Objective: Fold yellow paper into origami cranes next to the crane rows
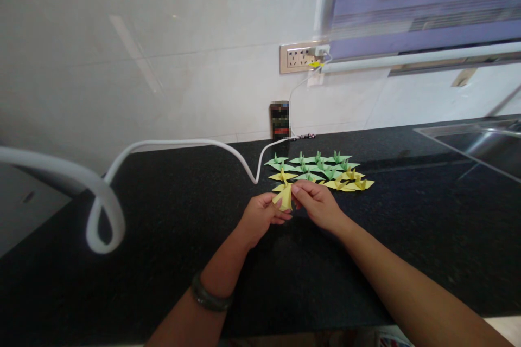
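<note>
paper cranes sat in tight rows on the black counter (163, 217), just beyond both hands: green cranes (321, 167) toward the wall (163, 38), yellow cranes (360, 185) mostly at the near side and right end, wings overlapping in places. this cluster blocked the way straight ahead. white cable (179, 142) ran along the back, dipped to a kink just left of the rows, and looped large in the left foreground. small dark box, pixelated (280, 119), stood upright against the wall behind the cranes, with a beaded strand (308, 136) beside its base. wall socket (295, 58) above held a white plug (321, 51); small yellow item (316, 64) hung just below the plug. sink (500, 149) cut into the counter at far right, well apart from the hands.

front counter edge ran under the forearms, near the bottom of view. open room lay left of the left hand, right of the right arm, and between the forearms.

folded yellow paper (284, 199) was between the two hands, in front of the nearest cranes. left hand (257, 219) gripped its lower left, thumb on top, fingers curled beneath. right hand (319, 201) pinched its upper right edge, thumb and fingers closed. dark bangle (211, 297) circled the left forearm.
</note>
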Tool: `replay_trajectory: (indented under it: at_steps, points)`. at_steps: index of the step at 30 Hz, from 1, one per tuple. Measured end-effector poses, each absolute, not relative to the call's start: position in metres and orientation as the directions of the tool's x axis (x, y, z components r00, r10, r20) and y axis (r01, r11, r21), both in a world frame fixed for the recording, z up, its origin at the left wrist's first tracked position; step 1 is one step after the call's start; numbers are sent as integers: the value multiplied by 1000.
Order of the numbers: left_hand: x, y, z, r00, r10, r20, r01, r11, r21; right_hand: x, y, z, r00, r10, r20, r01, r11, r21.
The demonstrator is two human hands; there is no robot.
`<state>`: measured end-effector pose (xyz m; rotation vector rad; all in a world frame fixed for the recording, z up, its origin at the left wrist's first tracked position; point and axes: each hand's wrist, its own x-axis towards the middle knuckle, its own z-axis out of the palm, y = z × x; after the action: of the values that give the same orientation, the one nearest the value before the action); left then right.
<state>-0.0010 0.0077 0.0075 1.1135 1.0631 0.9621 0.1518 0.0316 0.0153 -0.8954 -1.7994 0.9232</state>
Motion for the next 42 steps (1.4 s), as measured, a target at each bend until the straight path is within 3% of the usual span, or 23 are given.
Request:
replay_trajectory:
  at_steps: [7, 17, 29, 36, 42]
  points:
    - [0, 8, 6, 211, 965, -155, -12, 161, 987, 153, 35, 11, -324, 862, 390, 235, 472, -850]
    - [0, 9, -1, 161, 986, -29, 138, 6, 990, 155, 41, 4, -228, 903, 364, 285, 419, -862]
    - [2, 9, 3, 152, 985, -85, 141, 64, 988, 158, 45, 6, -278, 912, 300, 150, 350, -925]
    - [1, 12, -4, 91, 995, -41, 121, 30, 992, 159, 42, 9, -323, 892, 315, 332, 419, -845]
    - [0, 13, -5, 88, 994, -57, 93, 49, 994, 155, 37, 13, -362, 791, 494, 321, 603, -730]
